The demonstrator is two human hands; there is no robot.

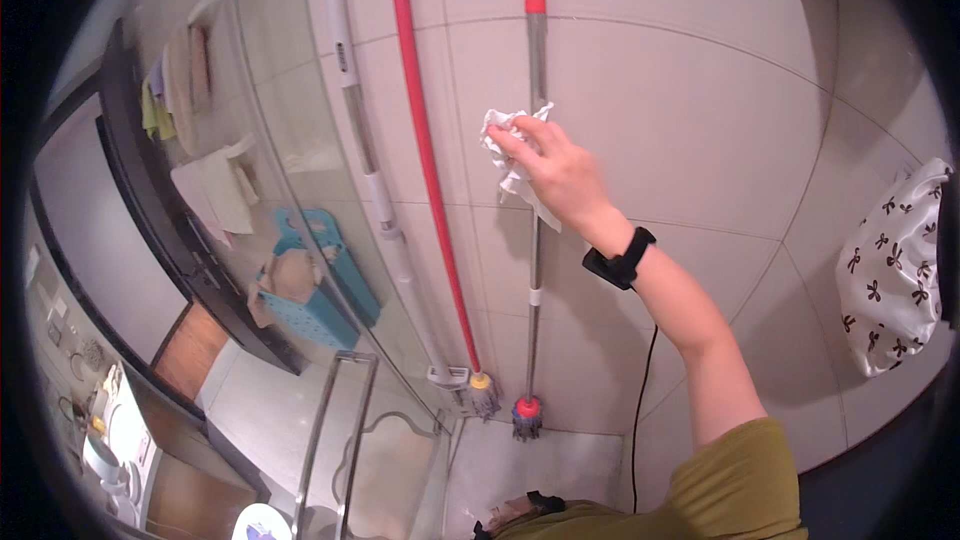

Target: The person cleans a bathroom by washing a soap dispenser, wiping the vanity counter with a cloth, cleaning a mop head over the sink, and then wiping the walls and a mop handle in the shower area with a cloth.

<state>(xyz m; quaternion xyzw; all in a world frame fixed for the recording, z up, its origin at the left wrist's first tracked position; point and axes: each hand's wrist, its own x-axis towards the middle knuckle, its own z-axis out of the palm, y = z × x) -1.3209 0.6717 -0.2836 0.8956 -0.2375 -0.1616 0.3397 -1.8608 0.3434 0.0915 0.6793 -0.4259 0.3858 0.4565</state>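
My right hand (565, 175), with a black watch (622, 258) on its wrist, is raised in front of the tiled wall. Its fingers pinch a crumpled white tissue (505, 135), whose loose end hangs below the palm. Behind the hand and tissue runs the grey metal pole of a mop (538, 50). This mop has a red grip at the top and a red collar above its dark strands. Part of the pole is hidden by my hand, and I cannot tell whether the tissue touches it. My left hand is out of view.
To the left lean a red-handled mop (422, 130) and a white-and-grey pole (362, 135) with a flat head. Beyond the glass panel stands a blue basket (315, 315). A patterned white cloth (895, 270) hangs at right. A black cord (645, 390) runs down the wall.
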